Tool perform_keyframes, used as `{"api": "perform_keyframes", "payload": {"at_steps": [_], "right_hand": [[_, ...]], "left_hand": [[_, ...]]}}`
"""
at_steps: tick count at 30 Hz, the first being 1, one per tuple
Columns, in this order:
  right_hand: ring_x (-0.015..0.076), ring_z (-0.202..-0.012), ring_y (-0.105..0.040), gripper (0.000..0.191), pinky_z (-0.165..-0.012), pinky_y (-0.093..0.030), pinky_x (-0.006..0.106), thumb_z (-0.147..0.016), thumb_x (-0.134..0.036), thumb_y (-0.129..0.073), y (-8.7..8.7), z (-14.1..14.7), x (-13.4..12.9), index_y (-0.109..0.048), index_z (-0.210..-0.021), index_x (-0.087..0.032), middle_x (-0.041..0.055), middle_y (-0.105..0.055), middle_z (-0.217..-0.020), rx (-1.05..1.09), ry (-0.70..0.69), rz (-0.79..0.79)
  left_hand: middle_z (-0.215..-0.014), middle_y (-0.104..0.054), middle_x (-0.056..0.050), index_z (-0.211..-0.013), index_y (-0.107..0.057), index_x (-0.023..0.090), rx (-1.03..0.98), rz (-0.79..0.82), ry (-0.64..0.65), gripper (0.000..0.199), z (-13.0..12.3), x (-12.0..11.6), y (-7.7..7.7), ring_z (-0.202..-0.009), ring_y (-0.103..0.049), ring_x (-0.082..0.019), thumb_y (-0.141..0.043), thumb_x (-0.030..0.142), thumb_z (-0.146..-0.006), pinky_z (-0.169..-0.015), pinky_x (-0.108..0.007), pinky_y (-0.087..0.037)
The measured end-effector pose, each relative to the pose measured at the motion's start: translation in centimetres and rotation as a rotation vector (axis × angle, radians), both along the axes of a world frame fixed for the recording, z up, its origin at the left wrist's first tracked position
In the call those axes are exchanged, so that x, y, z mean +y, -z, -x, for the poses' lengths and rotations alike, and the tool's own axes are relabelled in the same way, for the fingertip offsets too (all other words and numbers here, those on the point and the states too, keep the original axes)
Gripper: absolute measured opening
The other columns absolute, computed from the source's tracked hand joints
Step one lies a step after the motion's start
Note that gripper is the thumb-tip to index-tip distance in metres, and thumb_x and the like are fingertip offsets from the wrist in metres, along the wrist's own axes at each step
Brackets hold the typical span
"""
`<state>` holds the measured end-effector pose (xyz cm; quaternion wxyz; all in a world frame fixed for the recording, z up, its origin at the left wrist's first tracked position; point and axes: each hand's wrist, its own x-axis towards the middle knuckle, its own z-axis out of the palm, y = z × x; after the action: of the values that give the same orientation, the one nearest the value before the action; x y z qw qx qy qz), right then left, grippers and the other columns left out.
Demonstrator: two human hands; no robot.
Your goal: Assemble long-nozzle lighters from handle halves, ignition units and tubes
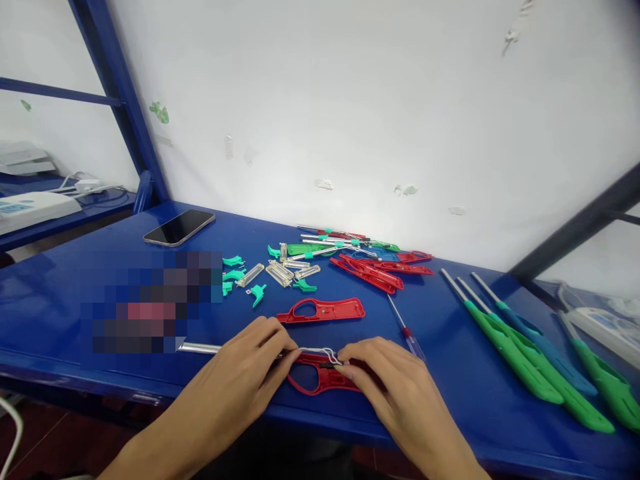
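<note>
At the table's front edge lies a red lighter shell half (pixel 327 379), its inner side up, with a finger loop. White wires (pixel 320 350) and a small dark part run along it. A metal tube (pixel 199 348) sticks out to the left from behind my left hand (pixel 255 363), whose fingers are pinched at the shell's front end, round the tube's end. My right hand (pixel 387 373) is closed at the shell's other end, thumb and fingertips on the wires. Just behind lies another red shell half (pixel 325 310), apart from both hands.
Green triggers (pixel 258 293) and clear fuel tanks (pixel 279 273) lie behind. Red shells (pixel 370 272) and metal tubes are heaped near the wall (pixel 350 120). A screwdriver (pixel 407 333) and assembled green lighters (pixel 515 353) lie right. A phone (pixel 180 227) and a blurred-out patch are left.
</note>
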<state>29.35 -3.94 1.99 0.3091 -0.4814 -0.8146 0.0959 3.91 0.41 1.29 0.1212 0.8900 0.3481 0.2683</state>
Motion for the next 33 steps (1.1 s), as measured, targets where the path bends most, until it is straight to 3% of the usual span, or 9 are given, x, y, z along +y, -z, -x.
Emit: {"api": "perform_keyframes", "payload": {"at_steps": [7,15,33], "right_hand": [[0.0186,-0.088,-0.070,0.012,-0.084,-0.051,0.031,-0.109,-0.031,-0.057,0.05,-0.08,-0.23,-0.067,-0.104,-0.026,-0.0004,-0.076,-0.100,0.018,-0.003,0.020],[0.0188,-0.089,-0.070,0.009,-0.085,-0.051,0.032,-0.109,-0.029,-0.057,0.11,-0.16,-0.21,-0.066,-0.106,-0.026,-0.0004,-0.075,-0.101,0.019,-0.001,0.019],[0.0183,-0.088,-0.068,0.008,-0.082,-0.050,0.032,-0.108,-0.031,-0.059,0.03,-0.16,-0.04,-0.066,-0.106,-0.028,-0.0023,-0.075,-0.101,0.021,-0.005,0.023]], "left_hand": [[-0.107,-0.066,-0.003,-0.105,-0.067,0.025,-0.112,0.072,-0.017,0.019,0.26,-0.35,-0.19,-0.097,-0.066,-0.019,-0.049,0.021,-0.110,-0.088,-0.031,-0.055],[-0.111,-0.065,-0.003,-0.109,-0.068,0.026,-0.134,0.111,-0.036,0.016,0.28,-0.51,-0.39,-0.101,-0.066,-0.019,-0.052,0.022,-0.107,-0.093,-0.032,-0.053],[-0.108,-0.063,-0.001,-0.103,-0.057,0.026,-0.044,0.223,-0.034,0.020,0.10,-0.30,-0.89,-0.099,-0.059,-0.022,-0.039,0.024,-0.112,-0.087,-0.037,-0.049]]}}
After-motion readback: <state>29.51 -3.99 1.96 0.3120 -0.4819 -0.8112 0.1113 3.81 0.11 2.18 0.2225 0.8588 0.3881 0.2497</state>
